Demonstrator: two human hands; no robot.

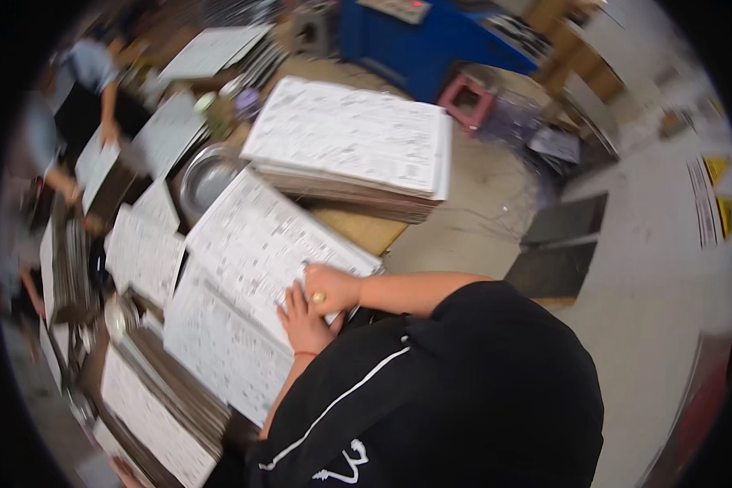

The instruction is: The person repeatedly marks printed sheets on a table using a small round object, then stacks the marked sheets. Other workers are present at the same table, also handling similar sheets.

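My left hand (307, 327) lies palm down with its fingers stretched out on a printed white sheet (252, 236). A thin red band circles that wrist. Directly beside it, my right hand (331, 290) is closed in a fist and presses on the same sheet. Something small and yellowish shows at its fingers; I cannot make out what it is. Under my hands the sheet tops a stack, and a second printed sheet (228, 346) lies to the left. Farther off stands a thick stack of printed sheets (350, 138) with brownish edges.
A metal bowl (207, 185) sits left of the thick stack. More paper stacks (159, 398) line the left side, where other people's hands (108, 132) work. Behind are a blue machine (390, 49) and a pink stool (466, 99). Dark panels (557, 244) lie right.
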